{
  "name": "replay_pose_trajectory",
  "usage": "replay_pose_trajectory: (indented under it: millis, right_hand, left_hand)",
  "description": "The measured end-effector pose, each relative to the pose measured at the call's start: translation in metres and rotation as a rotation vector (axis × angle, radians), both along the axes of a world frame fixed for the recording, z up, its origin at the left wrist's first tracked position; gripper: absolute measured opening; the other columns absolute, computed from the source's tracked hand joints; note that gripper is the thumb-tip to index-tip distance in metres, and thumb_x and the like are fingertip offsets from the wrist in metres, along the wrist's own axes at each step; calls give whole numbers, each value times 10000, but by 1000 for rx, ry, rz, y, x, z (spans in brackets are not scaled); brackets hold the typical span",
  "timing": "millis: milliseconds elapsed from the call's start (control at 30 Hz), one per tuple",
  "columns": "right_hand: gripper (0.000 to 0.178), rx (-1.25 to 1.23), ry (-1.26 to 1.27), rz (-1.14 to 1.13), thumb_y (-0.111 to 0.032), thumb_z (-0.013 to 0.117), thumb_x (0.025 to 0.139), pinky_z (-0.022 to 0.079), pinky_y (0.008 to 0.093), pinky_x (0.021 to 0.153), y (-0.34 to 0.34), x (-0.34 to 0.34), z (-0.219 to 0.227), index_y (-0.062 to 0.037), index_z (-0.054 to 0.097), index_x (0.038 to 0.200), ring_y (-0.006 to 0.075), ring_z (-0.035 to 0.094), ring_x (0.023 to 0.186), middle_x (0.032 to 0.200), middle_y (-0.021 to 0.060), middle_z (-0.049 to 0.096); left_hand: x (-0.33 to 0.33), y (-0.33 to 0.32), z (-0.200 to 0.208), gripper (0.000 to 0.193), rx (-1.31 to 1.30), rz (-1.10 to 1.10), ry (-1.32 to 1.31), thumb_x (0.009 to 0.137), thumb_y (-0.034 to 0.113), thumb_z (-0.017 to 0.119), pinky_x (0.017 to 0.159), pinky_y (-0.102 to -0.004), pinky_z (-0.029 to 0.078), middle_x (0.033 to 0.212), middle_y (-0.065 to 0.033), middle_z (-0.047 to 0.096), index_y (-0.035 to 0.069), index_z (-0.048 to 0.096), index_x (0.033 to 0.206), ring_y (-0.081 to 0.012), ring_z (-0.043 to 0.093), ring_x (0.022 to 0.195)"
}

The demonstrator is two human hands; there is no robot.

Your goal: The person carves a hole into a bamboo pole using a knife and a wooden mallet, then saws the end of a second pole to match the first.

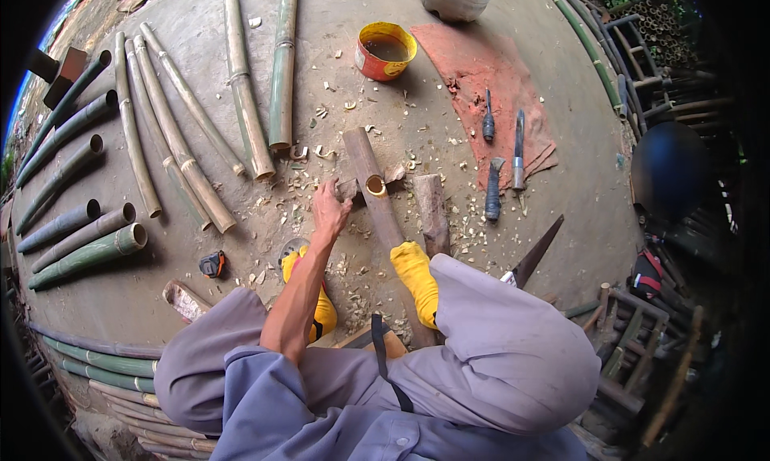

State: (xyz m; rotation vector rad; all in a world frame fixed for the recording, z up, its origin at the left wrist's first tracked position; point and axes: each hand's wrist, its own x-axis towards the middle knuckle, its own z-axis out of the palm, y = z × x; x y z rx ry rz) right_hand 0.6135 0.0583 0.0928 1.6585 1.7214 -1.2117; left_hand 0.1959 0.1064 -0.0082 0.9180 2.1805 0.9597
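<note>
One left hand (330, 208), fingers bent, sat at one wood block (346, 190) beside one brown pole (388, 220) with round hole; couldn't tell whether pinching or only touching. Pole lay in front, yellow-socked right foot (414, 275) on it. Right hand out of view, state couldn't be told. Three hand tools (488, 125) overlapped one red cloth (459, 60). One red-and-yellow tub (378, 68) bore print, too small to read.

A red tub (375, 66) with a yellow rim holds murky liquid (387, 48) just beside a faded red cloth (461, 56). Farther left lie several cut bamboo poles (87, 257), a black-and-orange tape measure (212, 264) near their open ends.
</note>
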Motion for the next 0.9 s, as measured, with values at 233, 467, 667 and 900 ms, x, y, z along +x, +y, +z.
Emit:
replay_pose_trajectory:
  millis: [233,467,667,900]
  right_hand:
    - [743,374,244,137,-352,769,679,479,400,876,-51,-36,-43,-30,489,1288,312,618,1006,1089,195,625]
    - [663,189,336,-111,-234,749,647,434,433,928,-29,-71,-41,-6,481,1209,374,561,1057,1100,233,585]
    - [690,309,338,-179,-230,763,644,438,429,909,-26,-60,-27,-21,477,1236,367,568,1049,1089,218,595]
    - [681,372,361,-213,-216,761,639,455,435,894,-35,-57,-26,-13,510,1238,378,587,1020,1099,227,605]
  left_hand:
    - [-12,7,9,681,-10,-199,253,660,99,774,978,-409,420,1250,-142,516,60,486,1276,-332,479,1158]
    - [10,4,3,541,-37,334,129,680,183,792,860,-439,452,1015,-176,516,-24,496,1083,-365,511,1022]
    - [42,-13,35,542,-196,12,220,703,285,738,834,-443,426,1122,-181,457,54,479,1119,-332,492,1062]
    - [-43,57,22,685,-53,-545,558,694,-3,578,1026,-450,351,1429,-68,388,186,456,1341,-302,358,1318]
